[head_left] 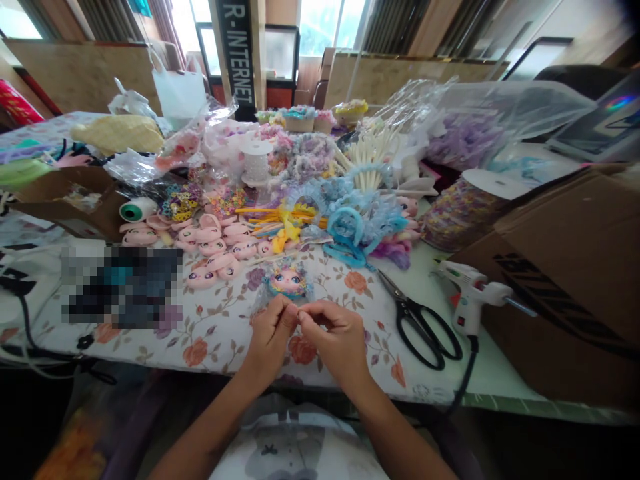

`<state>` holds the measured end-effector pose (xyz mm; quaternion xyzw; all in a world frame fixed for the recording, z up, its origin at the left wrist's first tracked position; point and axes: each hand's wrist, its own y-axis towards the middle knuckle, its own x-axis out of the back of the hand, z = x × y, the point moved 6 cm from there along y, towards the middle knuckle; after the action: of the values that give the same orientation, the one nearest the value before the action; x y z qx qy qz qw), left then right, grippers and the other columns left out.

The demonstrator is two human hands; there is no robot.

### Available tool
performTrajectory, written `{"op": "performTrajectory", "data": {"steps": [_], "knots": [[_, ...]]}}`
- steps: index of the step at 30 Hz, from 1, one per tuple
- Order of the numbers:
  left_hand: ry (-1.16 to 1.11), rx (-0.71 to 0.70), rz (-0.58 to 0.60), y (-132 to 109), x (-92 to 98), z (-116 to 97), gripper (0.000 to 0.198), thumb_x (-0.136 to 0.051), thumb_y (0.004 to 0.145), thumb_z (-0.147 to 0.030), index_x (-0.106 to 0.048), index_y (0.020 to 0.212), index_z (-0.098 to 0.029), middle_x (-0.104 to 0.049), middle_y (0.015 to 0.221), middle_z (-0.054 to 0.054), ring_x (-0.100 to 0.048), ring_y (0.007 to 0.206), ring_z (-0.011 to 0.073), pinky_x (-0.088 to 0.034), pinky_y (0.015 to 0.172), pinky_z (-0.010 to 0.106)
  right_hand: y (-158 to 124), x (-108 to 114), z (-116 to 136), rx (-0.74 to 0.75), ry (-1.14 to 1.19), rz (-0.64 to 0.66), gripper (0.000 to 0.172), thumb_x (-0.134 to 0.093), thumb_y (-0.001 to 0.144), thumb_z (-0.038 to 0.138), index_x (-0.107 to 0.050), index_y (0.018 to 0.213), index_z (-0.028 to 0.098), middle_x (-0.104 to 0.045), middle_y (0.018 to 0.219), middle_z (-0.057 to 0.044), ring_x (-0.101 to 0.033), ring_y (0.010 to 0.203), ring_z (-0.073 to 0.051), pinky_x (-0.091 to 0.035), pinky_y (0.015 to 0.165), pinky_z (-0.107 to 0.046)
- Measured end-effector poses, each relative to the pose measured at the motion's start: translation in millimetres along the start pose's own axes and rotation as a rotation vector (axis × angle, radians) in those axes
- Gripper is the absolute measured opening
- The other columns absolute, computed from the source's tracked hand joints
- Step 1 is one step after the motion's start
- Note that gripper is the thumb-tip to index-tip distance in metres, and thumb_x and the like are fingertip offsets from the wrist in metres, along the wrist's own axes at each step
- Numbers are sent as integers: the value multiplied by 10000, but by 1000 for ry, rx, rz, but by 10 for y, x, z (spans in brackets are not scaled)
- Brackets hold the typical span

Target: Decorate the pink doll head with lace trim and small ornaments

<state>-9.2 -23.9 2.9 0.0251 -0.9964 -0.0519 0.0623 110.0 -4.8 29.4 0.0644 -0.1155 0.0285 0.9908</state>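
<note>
My left hand [273, 333] and my right hand [337, 333] meet fingertip to fingertip above the flowered tablecloth [220, 333]. Both are closed in a pinch. Whatever lies between the fingertips is too small or too hidden to name. Just beyond them rests a doll head [289, 279] with a painted face and pale blue, curly trim with colourful bits around it. Black-handled scissors [425, 330] lie to the right of my right hand, blades pointing away from me.
A white glue gun [473, 293] with a black cord lies beside a large cardboard box [565, 267]. Several bare doll faces [213, 243], blue fuzzy trim [345, 227] and a yarn spool [467, 203] crowd the back. Left are a small carton [75, 200] and a blurred-out patch [125, 287].
</note>
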Motion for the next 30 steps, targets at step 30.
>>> {"op": "performTrajectory", "data": {"steps": [30], "knots": [[277,69,-88,517,898,107,415,-563,812,-477,-601,1071,-154,-647,1036,102,-619,902,218,-502,696,298,183,214,-71,171,-396,43,250,-561,866,358,-620,697,184,-670,740,-38,-612,689,-175,-453,654,-283]]}}
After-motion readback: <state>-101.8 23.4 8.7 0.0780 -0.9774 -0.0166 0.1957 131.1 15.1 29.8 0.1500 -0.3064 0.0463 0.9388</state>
